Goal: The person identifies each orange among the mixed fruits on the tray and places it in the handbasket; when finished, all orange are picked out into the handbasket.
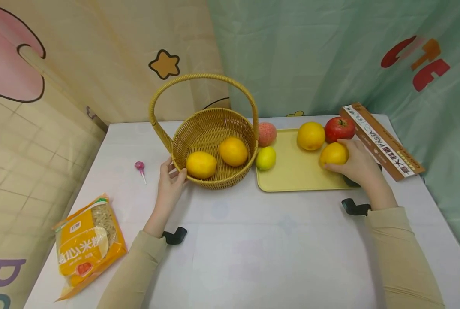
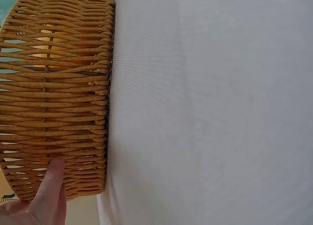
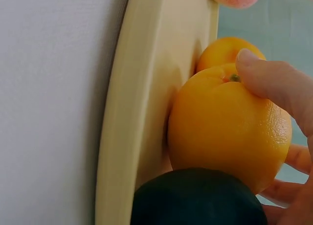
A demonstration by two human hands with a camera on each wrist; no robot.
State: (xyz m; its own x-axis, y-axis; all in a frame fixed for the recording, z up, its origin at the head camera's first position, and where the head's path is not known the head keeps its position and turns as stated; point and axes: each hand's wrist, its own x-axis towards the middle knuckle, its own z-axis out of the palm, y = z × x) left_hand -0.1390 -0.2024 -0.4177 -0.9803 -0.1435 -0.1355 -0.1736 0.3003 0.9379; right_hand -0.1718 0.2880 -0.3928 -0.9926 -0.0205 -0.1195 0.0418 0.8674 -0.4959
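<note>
My left hand holds the near left side of a wicker basket with a tall arched handle; in the left wrist view a digit presses the woven wall. Inside lie an orange and an oval yellow fruit. On the right, my right hand grips an orange at the pale yellow tray, thumb over its top near the stem, fingers round the far side. A dark green rounded thing, partly hidden by the hand in the head view, sits beside it.
Another orange and a pomegranate stand at the tray's back. Near its left edge are a peach and a yellow-green fruit. A pasta box lies right, a lollipop and grain bag left.
</note>
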